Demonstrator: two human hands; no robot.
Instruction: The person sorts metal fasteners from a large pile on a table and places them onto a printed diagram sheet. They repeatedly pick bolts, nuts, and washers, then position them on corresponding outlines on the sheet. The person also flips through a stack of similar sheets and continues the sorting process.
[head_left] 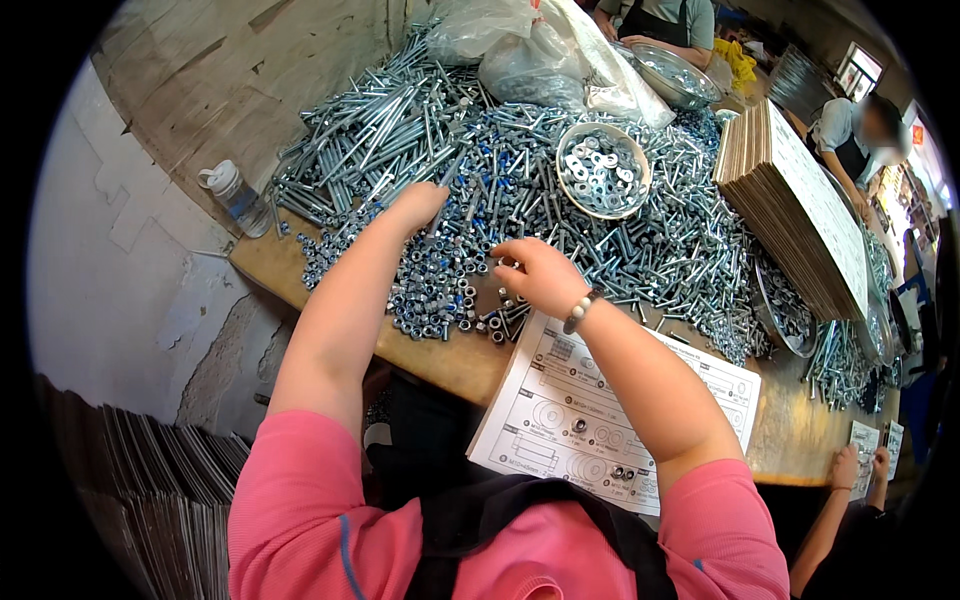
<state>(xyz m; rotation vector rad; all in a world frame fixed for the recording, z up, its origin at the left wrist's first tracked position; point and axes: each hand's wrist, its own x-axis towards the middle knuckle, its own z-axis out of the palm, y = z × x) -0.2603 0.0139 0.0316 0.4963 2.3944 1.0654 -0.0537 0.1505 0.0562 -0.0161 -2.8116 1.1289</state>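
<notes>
My left hand (418, 205) reaches into the heap of long bolts (370, 130), its fingers curled down among them. A bolt lies right against its fingertips; whether it is gripped is hidden. My right hand (545, 278), a beaded bracelet on its wrist, hovers at the edge of the loose nuts (430, 295), thumb and forefinger apart. Small metal pieces show in the gap between them, seemingly on the table. Under my right forearm lies a stack of printed sheets (535, 405) with hardware drawings. A single nut (580, 427) and a few more nuts (622, 473) rest on the top sheet.
A round bowl of washers (603, 172) stands within the bolts. Plastic bags (535, 65) lie behind. At right are a tall stack of sheets (790, 210) and a metal bowl (785, 310). A bottle (240, 200) stands far left. Other people (670, 25) work nearby.
</notes>
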